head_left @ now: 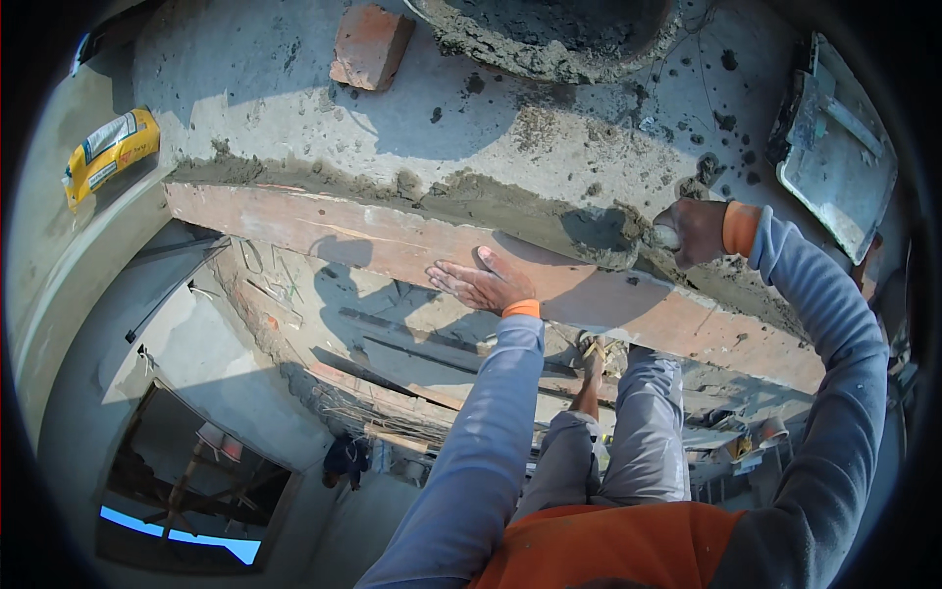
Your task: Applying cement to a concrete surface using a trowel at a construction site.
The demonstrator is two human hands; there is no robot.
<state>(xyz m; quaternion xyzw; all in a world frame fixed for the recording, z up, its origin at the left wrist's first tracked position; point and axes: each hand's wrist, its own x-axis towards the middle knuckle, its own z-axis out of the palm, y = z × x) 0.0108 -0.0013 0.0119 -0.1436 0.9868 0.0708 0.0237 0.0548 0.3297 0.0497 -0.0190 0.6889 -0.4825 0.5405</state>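
Observation:
My left hand lies flat with fingers stretched against the face of a long wooden board, near its middle. The board runs along the edge of a grey concrete slab. My right hand is wrapped round the pale handle of a trowel, to the right of my left hand. Its blade looks smeared with mortar and rests over the board's upper edge. A rough strip of wet mortar follows that edge; part of it lies under the blade and in shadow.
On the slab are a broken red brick and a mortar-crusted pan. A worn grey tray-like piece lies far right. A yellow bag rests at left. Below the board the ground drops away, with planks, rubble and another person.

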